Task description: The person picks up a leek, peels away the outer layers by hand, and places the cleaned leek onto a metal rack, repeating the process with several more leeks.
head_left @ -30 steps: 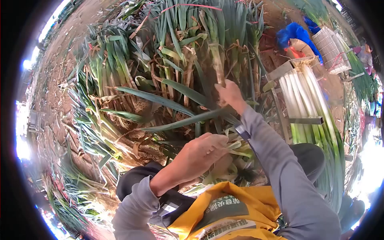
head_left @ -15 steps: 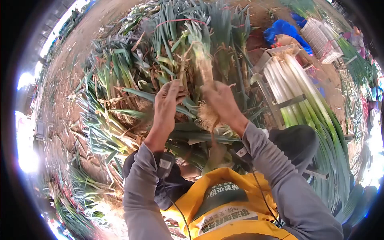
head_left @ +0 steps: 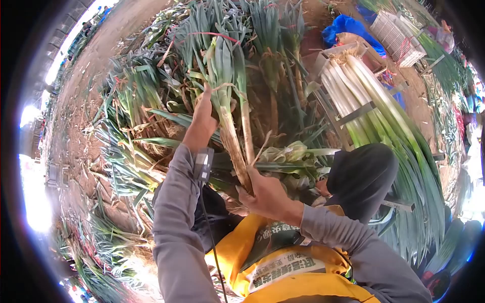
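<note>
Two long green onions (head_left: 230,129), with dirt-stained lower stalks and green leaves, slant up from my lap toward the pile. My right hand (head_left: 270,197) is closed around their lower ends, which its fingers partly hide. Beside the upper stalks is my left hand (head_left: 203,118), thumb pointing up along their left edge. Its other fingers are hidden, so whether it grips the stalks cannot be made out. Just beyond lies a bundle of untrimmed green onions (head_left: 202,55) tied with a red band (head_left: 214,35).
To the right, peeled white-stalked green onions (head_left: 353,96) lie in a metal-barred rack (head_left: 357,113). Behind them are a blue plastic sheet (head_left: 348,30) and a white crate (head_left: 399,38). Loose leaves and peelings (head_left: 290,154) lie before my knees. More onions (head_left: 141,96) are heaped on the left.
My right hand has drawn the green onions down toward my lap, and their stalks now slant. My left hand has moved slightly up and left, against the upper stalks.
</note>
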A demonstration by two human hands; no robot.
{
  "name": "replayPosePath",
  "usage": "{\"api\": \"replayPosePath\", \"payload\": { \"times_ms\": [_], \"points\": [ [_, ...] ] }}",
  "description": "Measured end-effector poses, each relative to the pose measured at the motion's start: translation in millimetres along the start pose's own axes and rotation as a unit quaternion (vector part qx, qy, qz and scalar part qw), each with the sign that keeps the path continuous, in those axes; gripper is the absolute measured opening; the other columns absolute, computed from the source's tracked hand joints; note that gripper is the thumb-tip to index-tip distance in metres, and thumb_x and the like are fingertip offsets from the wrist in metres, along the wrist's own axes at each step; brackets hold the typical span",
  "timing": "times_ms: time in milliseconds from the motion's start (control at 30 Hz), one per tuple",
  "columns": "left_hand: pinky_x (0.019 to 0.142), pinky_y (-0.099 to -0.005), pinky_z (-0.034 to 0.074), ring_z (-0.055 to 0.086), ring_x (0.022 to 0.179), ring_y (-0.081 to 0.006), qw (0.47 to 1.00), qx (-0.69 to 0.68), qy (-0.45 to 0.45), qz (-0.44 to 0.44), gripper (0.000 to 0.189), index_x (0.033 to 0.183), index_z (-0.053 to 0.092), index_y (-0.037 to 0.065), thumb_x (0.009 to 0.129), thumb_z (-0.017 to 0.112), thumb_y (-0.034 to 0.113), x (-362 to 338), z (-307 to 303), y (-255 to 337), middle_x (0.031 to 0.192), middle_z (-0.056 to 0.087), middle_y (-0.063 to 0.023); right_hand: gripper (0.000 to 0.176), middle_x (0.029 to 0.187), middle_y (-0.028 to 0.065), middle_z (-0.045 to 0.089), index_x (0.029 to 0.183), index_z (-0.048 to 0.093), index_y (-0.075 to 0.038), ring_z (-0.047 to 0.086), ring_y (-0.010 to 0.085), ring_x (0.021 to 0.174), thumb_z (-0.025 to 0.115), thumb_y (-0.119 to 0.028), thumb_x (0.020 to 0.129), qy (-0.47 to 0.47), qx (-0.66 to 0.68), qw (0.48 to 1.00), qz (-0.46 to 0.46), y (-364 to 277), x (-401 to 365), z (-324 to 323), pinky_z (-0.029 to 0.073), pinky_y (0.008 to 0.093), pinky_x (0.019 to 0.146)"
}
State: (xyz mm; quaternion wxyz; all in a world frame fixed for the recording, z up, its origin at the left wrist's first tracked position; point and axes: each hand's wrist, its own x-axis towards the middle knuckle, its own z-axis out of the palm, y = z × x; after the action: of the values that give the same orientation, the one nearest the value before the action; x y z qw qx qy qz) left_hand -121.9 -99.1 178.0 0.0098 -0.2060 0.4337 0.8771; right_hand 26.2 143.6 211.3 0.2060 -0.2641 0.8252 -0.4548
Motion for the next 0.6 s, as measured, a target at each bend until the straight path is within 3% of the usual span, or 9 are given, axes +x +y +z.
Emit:
{"api": "replayPosePath", "payload": {
  "times_ms": [100,167,233,267,333,367,433,533,600],
  "points": [
    [0.071,-0.043,0.062,0.07,0.077,-0.0253,0.997,-0.038,0.06,0.038,0.034,0.119,0.059,0.003,0.108,0.052,0.034,9.4,7.2,-10.1,0.101,0.069,-0.0117,0.059,0.083,0.0246,0.068,0.135,0.048,0.002,0.068,0.0441,0.077,0.071,-0.023,0.087,0.02,0.031,0.999,-0.039,30.2,-8.8,4.0,0.054,0.0473,0.069],
    [0.069,-0.0415,0.062,0.07,0.077,-0.025,0.997,-0.026,0.064,0.041,0.026,0.117,0.061,0.002,0.105,0.06,0.024,19.9,1.5,-11.9,0.102,0.07,-0.0125,0.063,0.082,0.0261,0.067,0.142,0.042,0.002,0.068,0.0447,0.08,0.066,-0.018,0.088,0.013,0.027,0.998,-0.051,39.6,-7.8,6.1,0.053,0.0509,0.07],
    [0.067,-0.0386,0.061,0.07,0.077,-0.0241,0.993,-0.027,0.077,0.086,0.023,0.115,0.062,0.0,0.102,0.064,0.019,10.4,13.5,-5.5,0.099,0.07,-0.0121,0.064,0.088,0.0257,0.068,0.145,0.043,-0.005,0.068,0.0442,0.083,0.07,-0.022,0.089,-0.002,0.045,0.999,0.027,62.4,-4.6,21.7,0.054,0.0486,0.073],
    [0.064,-0.035,0.059,0.069,0.077,-0.0221,0.992,-0.015,0.071,0.104,0.021,0.113,0.063,0.0,0.098,0.069,0.013,7.1,15.7,-2.7,0.097,0.07,-0.0105,0.064,0.088,0.0257,0.068,0.145,0.043,-0.005,0.068,0.0442,0.083,0.07,-0.022,0.089,-0.003,0.045,0.999,0.027,73.5,-2.8,29.5,0.054,0.0486,0.073],
    [0.063,-0.0345,0.059,0.07,0.076,-0.0228,0.986,0.008,0.082,0.147,0.022,0.113,0.064,0.0,0.097,0.069,0.013,2.3,12.2,-4.2,0.098,0.071,-0.011,0.057,0.093,0.0187,0.07,0.136,0.053,-0.003,0.071,0.0283,0.083,0.078,-0.02,0.088,-0.022,0.135,0.989,0.051,88.7,-1.4,46.2,0.054,0.0391,0.075],
    [0.061,-0.0339,0.059,0.07,0.075,-0.0235,0.977,0.031,0.091,0.192,0.022,0.113,0.065,0.0,0.096,0.07,0.014,-0.1,9.7,-3.8,0.099,0.071,-0.0116,0.057,0.093,0.0187,0.07,0.136,0.053,-0.003,0.071,0.0283,0.083,0.078,-0.02,0.088,-0.025,0.139,0.989,0.049,94.8,-0.4,52.3,0.054,0.0391,0.075],
    [0.056,-0.0332,0.057,0.07,0.07,-0.0227,0.96,0.038,0.134,0.241,0.025,0.113,0.066,0.001,0.093,0.074,0.014,-8.3,10.3,1.9,0.094,0.071,-0.0095,0.055,0.096,0.0202,0.071,0.132,0.058,-0.014,0.068,0.043,0.089,0.08,-0.03,0.084,-0.053,0.144,0.988,-0.007,100.1,2.9,56.2,0.054,0.0445,0.077],
    [0.067,-0.0282,0.053,0.067,0.081,-0.0136,0.958,0.077,0.167,0.22,0.025,0.114,0.069,0.001,0.091,0.075,0.009,-41.4,9.0,20.6,0.099,0.071,-0.0042,0.047,0.099,0.0171,0.072,0.125,0.062,-0.012,0.068,0.0398,0.094,0.078,-0.032,0.085,-0.12,0.14,0.981,-0.062,105.2,1.5,60.7,0.053,0.0442,0.08],
    [0.07,-0.0283,0.053,0.066,0.083,-0.0134,0.937,0.089,0.204,0.27,0.026,0.115,0.069,0.001,0.091,0.075,0.009,-47.8,2.1,33.3,0.1,0.071,-0.0039,0.043,0.102,0.0162,0.071,0.123,0.062,-0.012,0.068,0.0386,0.096,0.075,-0.032,0.087,-0.122,0.069,0.984,-0.111,112.0,6.2,60.3,0.053,0.0446,0.082]
  ]
}}
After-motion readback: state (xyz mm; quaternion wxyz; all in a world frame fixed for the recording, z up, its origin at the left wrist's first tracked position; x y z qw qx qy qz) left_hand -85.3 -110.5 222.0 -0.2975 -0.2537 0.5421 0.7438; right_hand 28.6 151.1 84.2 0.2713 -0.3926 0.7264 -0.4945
